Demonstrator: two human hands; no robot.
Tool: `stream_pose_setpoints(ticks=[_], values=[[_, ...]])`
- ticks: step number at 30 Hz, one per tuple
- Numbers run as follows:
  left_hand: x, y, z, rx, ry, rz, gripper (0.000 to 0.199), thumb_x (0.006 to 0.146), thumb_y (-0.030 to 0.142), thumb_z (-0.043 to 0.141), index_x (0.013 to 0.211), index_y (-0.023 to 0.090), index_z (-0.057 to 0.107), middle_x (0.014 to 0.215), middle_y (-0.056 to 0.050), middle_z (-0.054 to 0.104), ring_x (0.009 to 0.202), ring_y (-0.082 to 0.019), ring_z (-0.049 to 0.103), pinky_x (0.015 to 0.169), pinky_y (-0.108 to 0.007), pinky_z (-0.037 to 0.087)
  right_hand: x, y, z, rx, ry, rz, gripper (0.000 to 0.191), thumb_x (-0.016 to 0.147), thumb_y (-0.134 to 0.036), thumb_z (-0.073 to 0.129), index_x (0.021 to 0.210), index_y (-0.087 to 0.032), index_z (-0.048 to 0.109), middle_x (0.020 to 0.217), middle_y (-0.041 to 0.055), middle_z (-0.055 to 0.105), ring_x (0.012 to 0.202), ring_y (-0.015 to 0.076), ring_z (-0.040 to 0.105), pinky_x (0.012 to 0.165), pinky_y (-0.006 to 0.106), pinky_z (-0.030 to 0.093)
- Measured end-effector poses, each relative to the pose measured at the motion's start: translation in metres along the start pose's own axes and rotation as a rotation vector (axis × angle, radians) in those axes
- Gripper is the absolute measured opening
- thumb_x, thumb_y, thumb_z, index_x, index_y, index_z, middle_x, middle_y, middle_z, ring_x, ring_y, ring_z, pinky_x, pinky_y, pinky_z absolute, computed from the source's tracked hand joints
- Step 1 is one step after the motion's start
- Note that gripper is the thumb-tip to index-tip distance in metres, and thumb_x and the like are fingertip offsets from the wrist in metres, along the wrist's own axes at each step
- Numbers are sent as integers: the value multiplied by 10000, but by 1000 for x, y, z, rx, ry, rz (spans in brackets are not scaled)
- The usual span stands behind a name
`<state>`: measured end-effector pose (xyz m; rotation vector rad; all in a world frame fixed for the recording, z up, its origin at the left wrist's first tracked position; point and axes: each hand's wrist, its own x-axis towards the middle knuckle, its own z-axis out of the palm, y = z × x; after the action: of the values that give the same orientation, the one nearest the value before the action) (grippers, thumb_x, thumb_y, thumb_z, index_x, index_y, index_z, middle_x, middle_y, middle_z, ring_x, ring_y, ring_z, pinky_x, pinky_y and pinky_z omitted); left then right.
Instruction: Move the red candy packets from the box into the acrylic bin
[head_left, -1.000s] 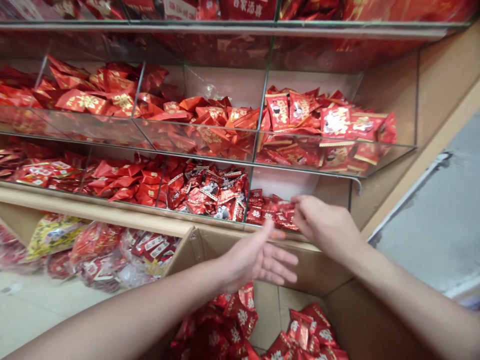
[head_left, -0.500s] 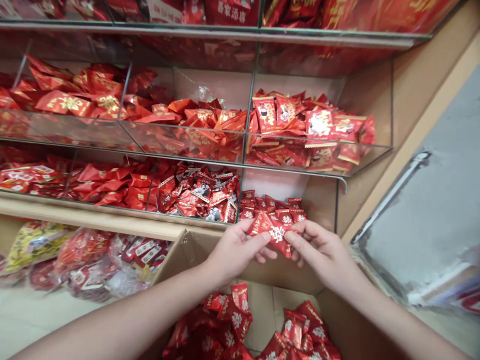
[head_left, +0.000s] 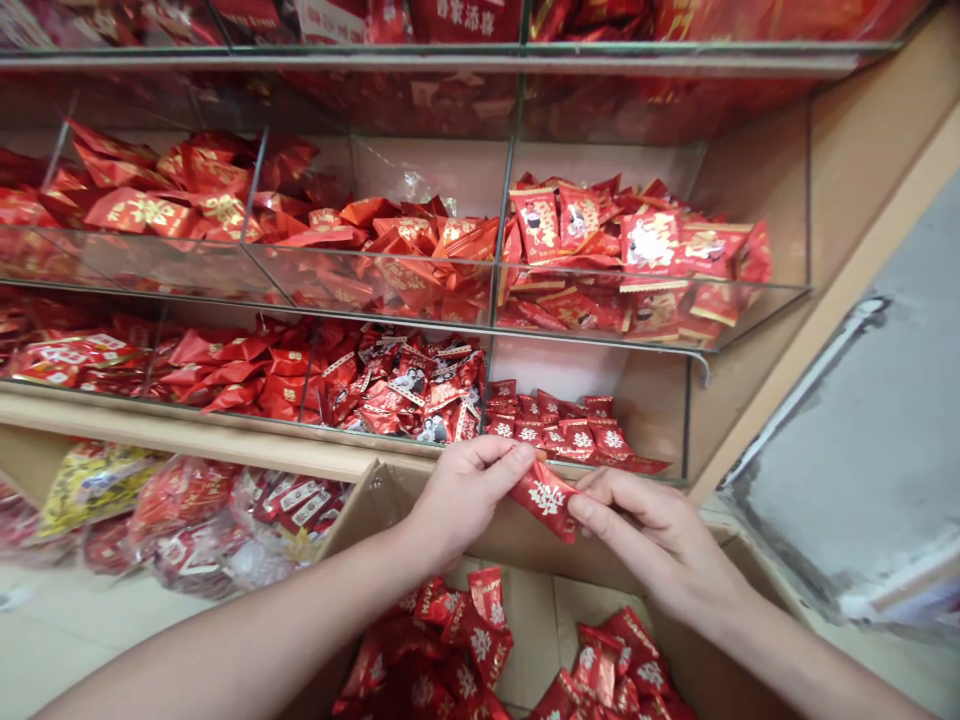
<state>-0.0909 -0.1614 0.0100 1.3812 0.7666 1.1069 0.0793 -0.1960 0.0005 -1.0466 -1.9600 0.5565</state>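
A red wrapped packet [head_left: 546, 497] with a pale printed character is stretched between my two hands above the cardboard box. My left hand [head_left: 474, 492] pinches its upper left end between thumb and fingers. The lower right side of the packet is pinched by my right hand [head_left: 637, 515]. Just behind them, similar red packets [head_left: 577, 436] stand in rows in the lower right shelf compartment. More of these packets [head_left: 480, 635] lie in two heaps inside the open cardboard box [head_left: 532, 590] below my hands.
Glass-fronted shelves [head_left: 375, 265] of red packets span the view behind my hands. Clear bags of goods [head_left: 187, 510] sit under the wooden ledge [head_left: 187, 432] on the left. A wooden side panel [head_left: 847, 265] and a grey surface [head_left: 885, 430] stand at the right.
The packet has tilted and turned slightly, and my left fingers have moved to its upper end. My right hand has shifted slightly right and down. More of the shelf packets behind show now.
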Motion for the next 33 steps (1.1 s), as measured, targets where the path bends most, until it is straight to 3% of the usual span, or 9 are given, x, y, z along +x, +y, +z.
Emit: stream_pose_setpoints(ticks=[6,11,13,15,17,20,28,31,33], values=[[-1,4,3,-61,-13,-13,235,740,325,564,654,116,627,612,-5,594,569,-88,488,608,-214,388,-8,6,6,192,107,-13,184,809,-271,496,653,-194,557,652,9,576,629,134,534,587,245,420],[-3,4,-2,390,-59,188,206,762,291,538,680,140,651,634,-9,596,619,-111,507,616,-225,396,-8,4,15,162,13,139,169,768,-357,535,801,-199,586,686,8,582,608,131,516,563,242,434],[-5,2,-1,457,-106,230,183,760,270,545,695,145,661,662,-17,602,658,-119,520,650,-236,404,-7,2,18,121,3,154,191,749,-372,552,810,-193,585,668,5,569,579,123,492,539,239,428],[-8,0,3,328,-111,179,122,723,247,593,772,153,654,720,-17,614,701,-120,541,685,-243,419,-6,2,18,99,3,158,192,766,-372,526,759,-187,577,628,-1,540,553,115,468,517,235,416],[-9,-2,6,69,-102,52,215,660,220,656,863,166,613,792,-12,626,742,-120,561,704,-249,437,-5,4,16,147,28,182,209,774,-382,511,731,-183,560,606,-8,505,548,111,457,511,232,417],[-8,-3,10,-139,-142,-93,246,614,184,692,839,150,598,814,-10,638,747,-108,572,718,-244,443,-2,8,11,311,75,283,245,746,-417,537,704,-175,538,589,-22,463,532,101,445,497,230,439],[-6,-4,10,-42,-62,-167,126,661,215,651,748,125,641,674,12,620,589,-62,508,606,-191,398,2,6,14,487,136,340,258,699,-397,599,614,-165,526,531,-43,467,479,67,412,461,189,387],[-6,-7,10,-20,-25,-149,174,650,233,659,780,125,616,703,10,612,611,-69,507,618,-197,400,1,8,18,505,109,341,239,707,-402,590,675,-168,551,594,-27,509,533,85,456,503,210,421],[-5,-8,9,10,-64,-114,185,657,252,653,796,139,610,703,21,600,615,-73,506,617,-199,400,-1,10,21,437,67,301,222,713,-388,591,739,-170,566,643,-16,533,576,97,480,545,225,431]])
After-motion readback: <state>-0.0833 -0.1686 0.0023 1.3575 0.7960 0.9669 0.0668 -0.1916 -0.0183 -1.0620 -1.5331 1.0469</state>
